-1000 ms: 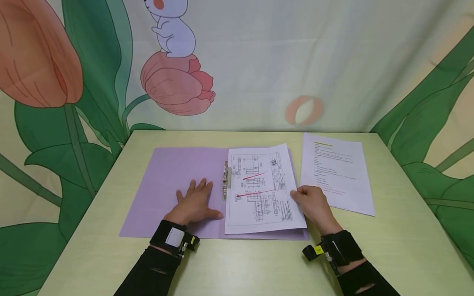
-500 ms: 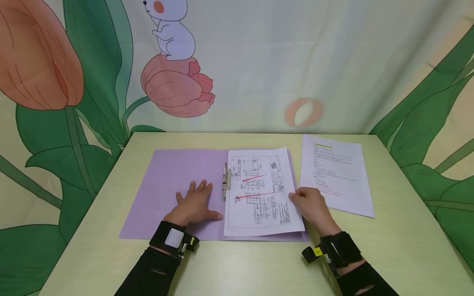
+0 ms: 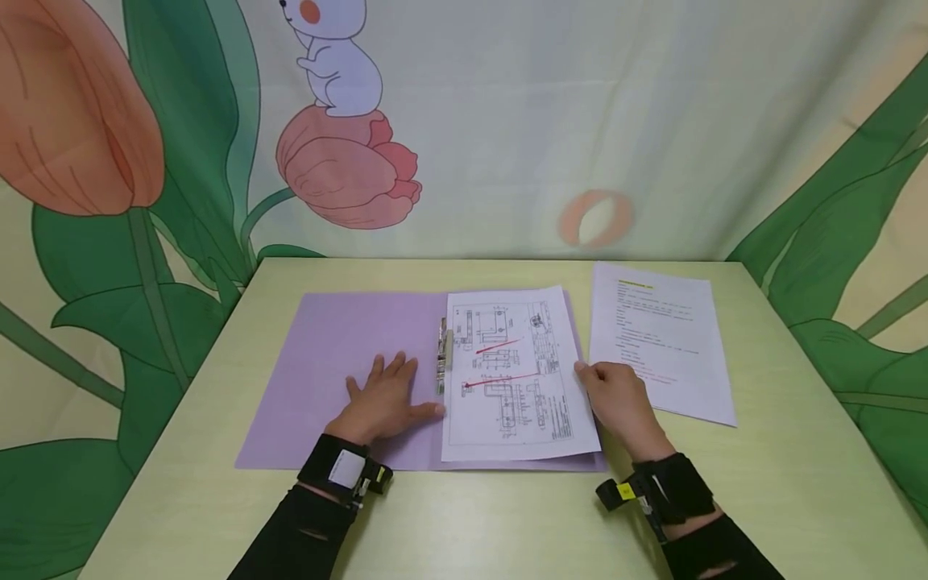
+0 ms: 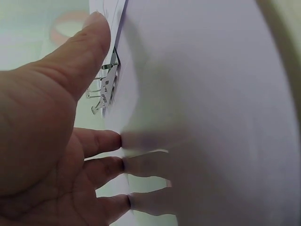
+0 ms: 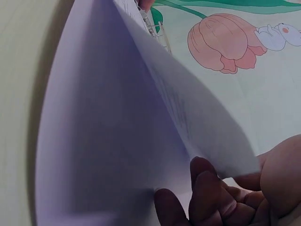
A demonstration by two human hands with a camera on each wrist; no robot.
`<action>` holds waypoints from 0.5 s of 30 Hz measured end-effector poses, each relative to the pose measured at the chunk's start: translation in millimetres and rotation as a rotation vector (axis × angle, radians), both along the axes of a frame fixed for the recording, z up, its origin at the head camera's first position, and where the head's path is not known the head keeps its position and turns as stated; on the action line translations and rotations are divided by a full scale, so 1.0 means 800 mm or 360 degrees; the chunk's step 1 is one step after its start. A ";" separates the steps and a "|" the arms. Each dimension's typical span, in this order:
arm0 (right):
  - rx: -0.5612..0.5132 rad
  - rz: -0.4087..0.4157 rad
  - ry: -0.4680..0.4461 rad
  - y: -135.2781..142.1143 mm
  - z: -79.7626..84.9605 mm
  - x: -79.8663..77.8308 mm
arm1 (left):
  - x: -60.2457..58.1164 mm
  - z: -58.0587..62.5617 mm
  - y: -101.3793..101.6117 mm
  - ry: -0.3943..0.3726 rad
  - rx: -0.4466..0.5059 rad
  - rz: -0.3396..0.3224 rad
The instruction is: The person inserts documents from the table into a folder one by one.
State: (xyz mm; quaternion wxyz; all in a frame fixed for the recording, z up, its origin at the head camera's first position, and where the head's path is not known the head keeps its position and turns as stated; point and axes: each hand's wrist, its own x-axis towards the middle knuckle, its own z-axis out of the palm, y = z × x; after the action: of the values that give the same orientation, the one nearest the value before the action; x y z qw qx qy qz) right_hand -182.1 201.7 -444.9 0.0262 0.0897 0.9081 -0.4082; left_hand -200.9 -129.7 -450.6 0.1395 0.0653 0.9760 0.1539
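So the left hand (image 3: 380, 399) is flat on the purple folder (image 3: 348, 338), fingers spread and gripping nothing. I'd guess that's a brace so the folder doesn't slide. Its thumb points at the near edge of the drawing sheet (image 3: 511, 427), though I can't tell if it touches.

The right hand (image 3: 616, 399) pinches that sheet's outer edge between thumb and fingers, and the paper bows up off the folder there. Can't tell if there's more than one page in the pinch. Just beyond the left thumb, a metal clip (image 3: 441, 354) sits at the fold, probably anchoring the sheet's inner side.

Past the right hand's knuckles lies some printed text paper (image 3: 660, 330), flat and apart from the folder. Under both hands it's a pale bench (image 3: 493, 524), and beyond them hangs a backdrop (image 3: 478, 121) with big cartoon tulips.
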 end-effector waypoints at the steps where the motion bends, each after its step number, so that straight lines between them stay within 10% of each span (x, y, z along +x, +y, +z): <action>1: 0.0031 -0.0007 0.0022 0.001 0.002 0.000 | 0.000 0.000 0.000 0.0002 -0.0002 -0.0003; 15: 0.0134 -0.0018 0.0050 0.001 0.003 0.002 | 0.001 0.000 0.000 0.0016 -0.0004 0.0006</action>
State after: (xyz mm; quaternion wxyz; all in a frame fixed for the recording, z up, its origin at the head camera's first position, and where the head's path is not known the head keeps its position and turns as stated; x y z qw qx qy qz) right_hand -180.6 202.4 -442.9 0.0058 0.0893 0.9243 -0.3711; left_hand -200.3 -129.4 -450.9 0.1343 0.0640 0.9771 0.1524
